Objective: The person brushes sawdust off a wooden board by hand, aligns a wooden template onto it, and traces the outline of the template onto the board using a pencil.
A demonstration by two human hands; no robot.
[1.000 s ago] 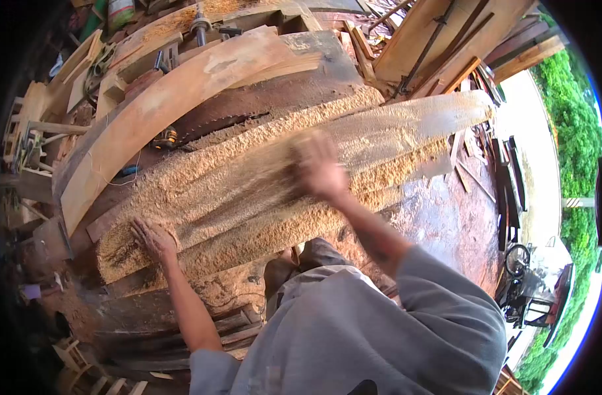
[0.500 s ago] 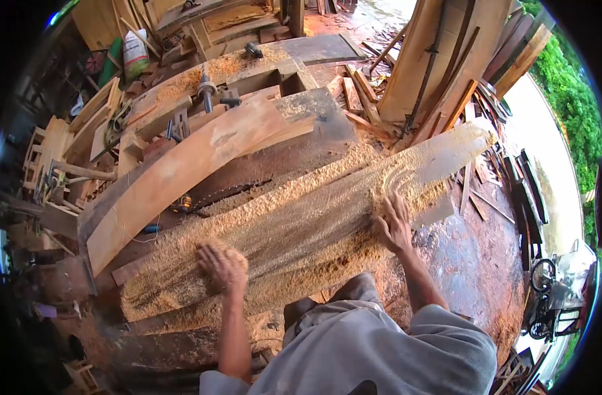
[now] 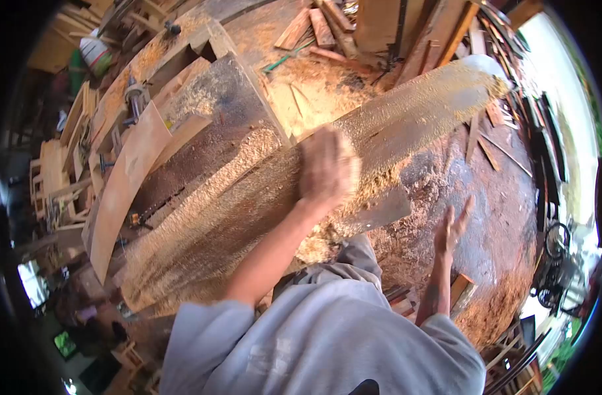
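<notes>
A long wooden board (image 3: 248, 204), coated in sawdust, lies slantwise in front of me. My left hand (image 3: 328, 170) is over the middle of the board and smeared by motion, so its fingers cannot be made out. Thick sawdust (image 3: 380, 179) lies along the board's near edge beside that hand. To the right, my right hand (image 3: 452, 227) is off the board, above the littered floor, with fingers apart and nothing in it.
A curved wooden piece (image 3: 126, 181) rests on the workbench (image 3: 228, 85) at the left, near a clamp-like metal tool (image 3: 135, 95). Wood offcuts (image 3: 307, 29) lie on the floor beyond. Planks (image 3: 439, 39) lean at the back right. A motorcycle (image 3: 556, 263) stands at the right edge.
My left hand has moved right along the board to its middle. My right hand has come off the board, toward the right and nearer me. The view has shifted.
</notes>
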